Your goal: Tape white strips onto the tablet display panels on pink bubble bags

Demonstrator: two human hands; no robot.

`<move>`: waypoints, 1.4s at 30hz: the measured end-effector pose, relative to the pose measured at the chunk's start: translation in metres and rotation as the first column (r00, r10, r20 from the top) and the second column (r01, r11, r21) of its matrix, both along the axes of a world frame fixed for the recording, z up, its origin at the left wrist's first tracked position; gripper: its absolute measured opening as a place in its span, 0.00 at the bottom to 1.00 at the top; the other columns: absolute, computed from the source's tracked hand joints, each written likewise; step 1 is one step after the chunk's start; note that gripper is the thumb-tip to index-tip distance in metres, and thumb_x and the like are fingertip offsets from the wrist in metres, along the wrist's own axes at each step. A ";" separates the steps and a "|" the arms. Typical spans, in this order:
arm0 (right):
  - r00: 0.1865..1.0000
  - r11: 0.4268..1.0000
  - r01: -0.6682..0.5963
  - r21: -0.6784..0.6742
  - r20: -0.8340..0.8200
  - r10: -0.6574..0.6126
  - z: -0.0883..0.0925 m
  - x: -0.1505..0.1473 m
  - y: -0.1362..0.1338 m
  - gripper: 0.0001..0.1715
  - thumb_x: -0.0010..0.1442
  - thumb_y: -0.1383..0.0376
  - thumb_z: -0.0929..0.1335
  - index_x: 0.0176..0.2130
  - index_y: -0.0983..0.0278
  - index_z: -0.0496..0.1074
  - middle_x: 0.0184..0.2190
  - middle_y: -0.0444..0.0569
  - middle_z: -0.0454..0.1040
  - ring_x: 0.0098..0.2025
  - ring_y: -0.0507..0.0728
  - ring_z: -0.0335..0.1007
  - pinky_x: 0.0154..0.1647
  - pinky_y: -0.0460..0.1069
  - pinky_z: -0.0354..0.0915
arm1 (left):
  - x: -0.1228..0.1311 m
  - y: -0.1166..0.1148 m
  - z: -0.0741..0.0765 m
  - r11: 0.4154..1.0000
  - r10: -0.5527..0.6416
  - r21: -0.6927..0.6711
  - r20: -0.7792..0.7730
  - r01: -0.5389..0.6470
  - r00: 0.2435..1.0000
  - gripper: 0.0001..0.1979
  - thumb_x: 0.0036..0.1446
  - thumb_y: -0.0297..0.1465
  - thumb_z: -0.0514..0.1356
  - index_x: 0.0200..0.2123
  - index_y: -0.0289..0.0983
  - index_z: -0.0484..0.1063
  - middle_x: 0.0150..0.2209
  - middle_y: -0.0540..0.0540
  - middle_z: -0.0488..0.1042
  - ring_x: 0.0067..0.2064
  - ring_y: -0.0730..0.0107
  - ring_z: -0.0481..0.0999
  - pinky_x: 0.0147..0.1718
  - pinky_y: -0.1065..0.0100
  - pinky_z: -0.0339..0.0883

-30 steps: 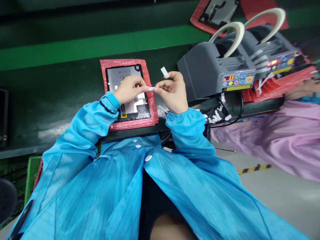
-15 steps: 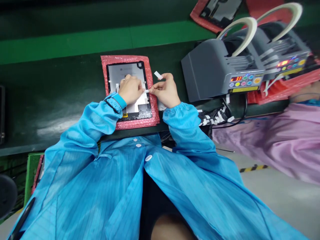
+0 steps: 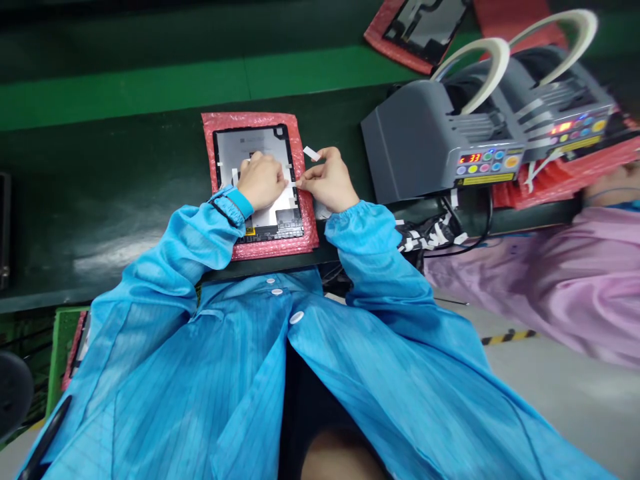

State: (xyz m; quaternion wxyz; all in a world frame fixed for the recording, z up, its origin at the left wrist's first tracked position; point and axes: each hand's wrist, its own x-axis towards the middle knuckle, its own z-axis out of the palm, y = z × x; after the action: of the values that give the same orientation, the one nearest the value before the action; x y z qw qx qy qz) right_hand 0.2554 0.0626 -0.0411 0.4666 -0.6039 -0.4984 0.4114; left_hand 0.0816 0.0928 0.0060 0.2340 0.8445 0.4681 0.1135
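A flat tablet-like display panel [image 3: 260,141], silver-backed with a black edge, lies on a red bubble-wrap sleeve [image 3: 275,251]. My left hand [image 3: 261,181] rests on the panel with fingers curled, its fingertips close to the right edge; what they hold, if anything, is hidden. At that edge, my right hand [image 3: 333,181] pinches the end of a small strip of white tape [image 3: 293,185] between thumb and finger. Another white tape strip [image 3: 311,154] sticks out from a raised fingertip of the same hand. Several short white pieces show along the panel's edges.
Two grey tape dispensers [image 3: 415,140] with lit displays stand to the right. Below them is a black bundle with white tape bits [image 3: 433,233]. Another panel [image 3: 425,30] in red wrap lies at the back. A co-worker's pink sleeve [image 3: 565,280] is at far right.
The view has shifted slightly, so the dispensers and rear panel appear a little further left. My right hand has moved very slightly left; my left hand keeps nearly the same pose.
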 end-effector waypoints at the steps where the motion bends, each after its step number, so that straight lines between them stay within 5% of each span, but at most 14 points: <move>1: 1.000 1.000 -0.002 0.002 -0.001 0.002 -0.002 0.000 0.001 0.34 0.40 0.64 0.79 0.37 0.58 0.55 0.27 0.37 0.70 0.23 0.48 0.63 0.29 0.48 0.64 | 0.001 0.000 -0.001 1.000 0.004 0.000 0.000 -0.004 1.000 0.08 0.59 0.33 0.60 0.28 0.36 0.75 0.40 0.40 0.75 0.55 0.44 0.67 0.57 0.41 0.59; 8: 0.999 1.000 0.020 -0.010 -0.034 -0.020 -0.014 0.007 -0.002 0.38 0.40 0.53 0.80 0.38 0.57 0.55 0.24 0.34 0.61 0.23 0.46 0.57 0.26 0.45 0.59 | -0.007 0.011 -0.016 0.996 0.060 0.059 0.038 -0.062 0.997 0.09 0.53 0.36 0.66 0.33 0.36 0.74 0.43 0.39 0.73 0.57 0.39 0.65 0.56 0.40 0.59; 12: 1.000 1.000 -0.009 0.023 -0.014 0.009 0.004 0.012 -0.010 0.30 0.49 0.43 0.74 0.35 0.58 0.59 0.23 0.36 0.59 0.25 0.48 0.56 0.28 0.46 0.59 | -0.018 0.025 -0.007 0.997 0.060 0.048 0.082 -0.064 0.995 0.08 0.59 0.36 0.61 0.40 0.39 0.74 0.44 0.41 0.73 0.54 0.48 0.68 0.55 0.45 0.61; 16: 0.979 0.983 -0.167 0.078 0.132 0.155 0.031 0.006 -0.013 0.29 0.56 0.39 0.68 0.30 0.60 0.62 0.24 0.41 0.62 0.30 0.51 0.61 0.33 0.48 0.62 | -0.017 0.030 0.011 0.998 -0.056 0.044 0.173 0.049 0.983 0.11 0.64 0.39 0.57 0.38 0.41 0.76 0.41 0.43 0.76 0.50 0.55 0.71 0.54 0.51 0.62; 22: 0.950 0.968 -0.246 0.050 0.208 0.231 0.038 0.001 -0.012 0.24 0.59 0.44 0.68 0.29 0.62 0.67 0.24 0.42 0.64 0.31 0.51 0.63 0.38 0.49 0.64 | -0.010 0.028 0.011 0.991 -0.136 0.006 0.116 0.136 0.984 0.10 0.62 0.37 0.60 0.32 0.38 0.76 0.38 0.43 0.77 0.51 0.55 0.72 0.54 0.54 0.62; 28: 0.984 0.998 -0.062 0.024 0.169 0.057 0.029 0.006 -0.009 0.21 0.57 0.48 0.71 0.30 0.63 0.69 0.24 0.43 0.67 0.29 0.52 0.64 0.36 0.50 0.65 | -0.010 0.031 0.002 0.996 -0.075 -0.048 0.057 0.078 0.996 0.12 0.63 0.36 0.57 0.35 0.37 0.77 0.41 0.41 0.77 0.52 0.53 0.72 0.55 0.52 0.61; 42: 0.894 0.995 -0.099 0.022 0.442 0.079 0.012 -0.002 0.007 0.09 0.56 0.67 0.71 0.27 0.63 0.68 0.30 0.46 0.64 0.39 0.57 0.65 0.54 0.58 0.63 | 0.007 0.016 0.011 0.998 0.030 -0.048 -0.140 -0.038 0.990 0.13 0.65 0.35 0.56 0.35 0.34 0.76 0.47 0.38 0.74 0.60 0.43 0.64 0.59 0.48 0.54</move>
State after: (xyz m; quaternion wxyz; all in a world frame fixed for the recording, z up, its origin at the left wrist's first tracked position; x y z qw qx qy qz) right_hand 0.2534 0.0701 -0.0290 0.3357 -0.6473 -0.6270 0.2742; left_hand 0.0882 0.1089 0.0166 0.2200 0.8361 0.5004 0.0462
